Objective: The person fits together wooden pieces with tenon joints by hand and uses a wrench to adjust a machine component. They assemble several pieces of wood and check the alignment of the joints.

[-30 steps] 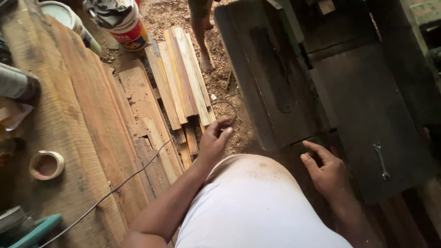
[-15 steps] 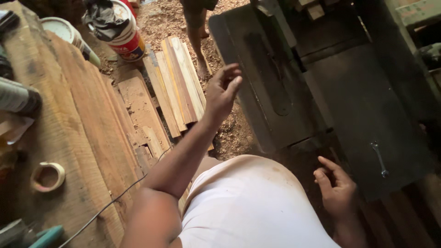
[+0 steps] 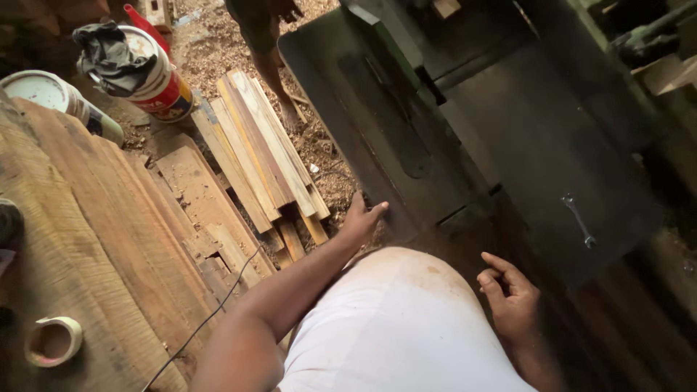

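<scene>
Planks (image 3: pixel 263 149) of pale wood are lying stacked on the sawdust-strewn floor in the upper middle of the frame, their long axis running from upper left down to lower right, the near ends pointing toward the left hand (image 3: pixel 361 220); that hand is reaching forward at the frame's centre on an outstretched arm, fingers open and slightly spread, gripping nothing, just beside the stack's lower ends and at the edge of the dark machine table (image 3: pixel 406 138); the right hand (image 3: pixel 512 301) is hanging low at the lower right, fingers loosely curled and empty; a spanner (image 3: pixel 579 220) is lying on the dark surface to its upper right; a paint bucket (image 3: pixel 156 80) with a rag is standing at upper left; a tape roll (image 3: pixel 52 340) is resting on the workbench (image 3: pixel 80 232) at lower left.
</scene>
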